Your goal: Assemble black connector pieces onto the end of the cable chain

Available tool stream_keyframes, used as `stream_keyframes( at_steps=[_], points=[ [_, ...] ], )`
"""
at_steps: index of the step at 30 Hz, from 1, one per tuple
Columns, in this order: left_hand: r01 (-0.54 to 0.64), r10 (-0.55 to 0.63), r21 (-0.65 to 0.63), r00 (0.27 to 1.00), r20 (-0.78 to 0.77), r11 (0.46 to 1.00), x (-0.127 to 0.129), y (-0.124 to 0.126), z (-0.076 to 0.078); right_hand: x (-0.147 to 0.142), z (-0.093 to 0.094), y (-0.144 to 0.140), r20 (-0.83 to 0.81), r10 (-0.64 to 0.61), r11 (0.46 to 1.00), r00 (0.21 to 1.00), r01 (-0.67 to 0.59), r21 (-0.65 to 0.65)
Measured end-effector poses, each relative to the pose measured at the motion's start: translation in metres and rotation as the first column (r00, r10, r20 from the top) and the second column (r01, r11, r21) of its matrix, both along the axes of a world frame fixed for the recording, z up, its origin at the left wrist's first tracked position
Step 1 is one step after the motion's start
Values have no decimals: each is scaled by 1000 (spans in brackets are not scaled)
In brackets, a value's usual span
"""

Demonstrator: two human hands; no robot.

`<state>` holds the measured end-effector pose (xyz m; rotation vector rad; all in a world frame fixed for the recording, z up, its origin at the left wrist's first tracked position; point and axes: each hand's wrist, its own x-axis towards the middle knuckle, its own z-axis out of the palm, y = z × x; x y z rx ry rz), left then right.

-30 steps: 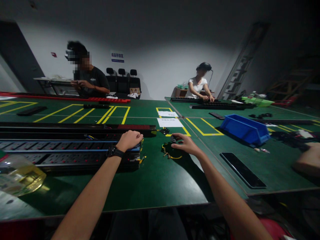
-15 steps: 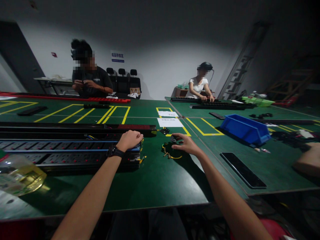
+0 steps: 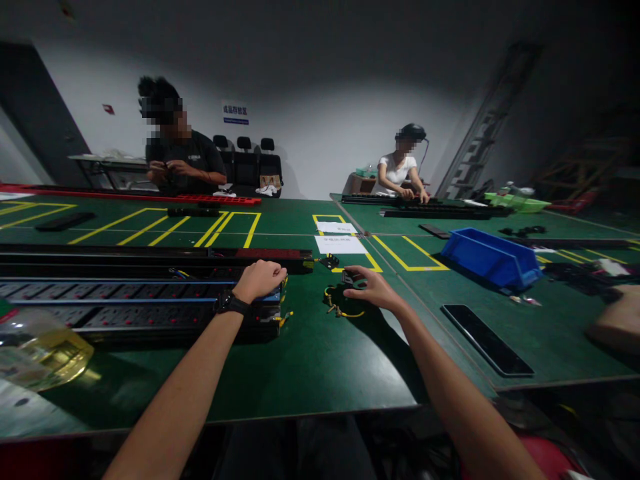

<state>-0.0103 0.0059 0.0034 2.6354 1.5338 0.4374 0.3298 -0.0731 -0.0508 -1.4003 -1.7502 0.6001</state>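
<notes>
Your left hand [image 3: 260,279] fisted on the end of the power strip [image 3: 150,303], your right hand [image 3: 371,287] half curled, fingertips touching the small black part [image 3: 347,277] on the yellow wire loop [image 3: 341,308], not clearly gripping

- Both forearms are seen bare, with no sleeves reaching the wrists.
- A black wristwatch [image 3: 229,303] with a dark strap is worn just behind the left hand [image 3: 260,279].
- The right hand [image 3: 373,288] is left ungloved.

Matt green table [image 3: 310,360]; glossy plastic bottle [image 3: 40,350]; blue plastic bin [image 3: 487,257]
</notes>
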Motion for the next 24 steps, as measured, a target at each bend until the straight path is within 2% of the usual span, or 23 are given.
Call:
stream_keyframes(
  at_steps=[20,24],
  points=[
    [-2,2,-10,1000,6,1000,2,0,-1,2,-4,2,23,-14,999,1000,13,37],
    [5,-5,-6,1000,5,1000,2,0,-1,3,-8,3,37,-42,999,998,42,7]
  ],
)
